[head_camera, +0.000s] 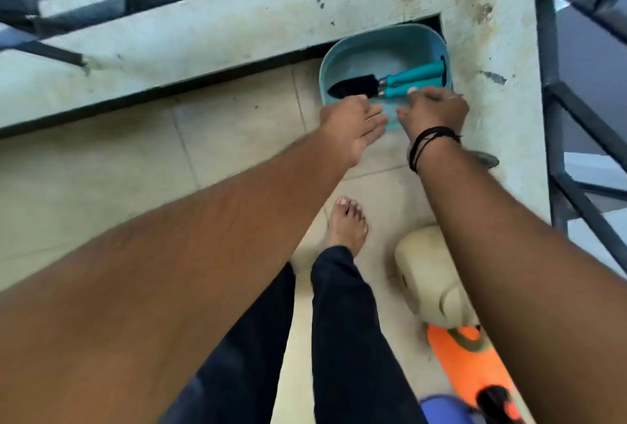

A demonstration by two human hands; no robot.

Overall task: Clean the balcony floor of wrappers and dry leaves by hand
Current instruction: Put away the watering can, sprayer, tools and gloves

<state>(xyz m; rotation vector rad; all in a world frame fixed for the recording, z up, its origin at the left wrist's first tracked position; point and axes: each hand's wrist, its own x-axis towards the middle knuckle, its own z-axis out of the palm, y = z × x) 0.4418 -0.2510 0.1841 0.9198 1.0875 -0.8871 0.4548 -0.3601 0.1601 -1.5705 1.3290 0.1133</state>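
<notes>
Both hands reach down to a teal plastic tub (353, 60) tucked in the corner of the balcony floor (101, 165) under the concrete ledge (203, 26). The left hand (356, 128) lies open, fingers straight, against the tub's near rim. The right hand (437, 111) curls its fingers over that rim. Inside lie a trowel (356, 86) and another teal-handled tool (412, 89).

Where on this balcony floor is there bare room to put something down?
Bare tiles lie left of the left hand, below the concrete ledge. The right corner is crowded: teal tub with garden tools, right hand, beige container, orange object.
</notes>
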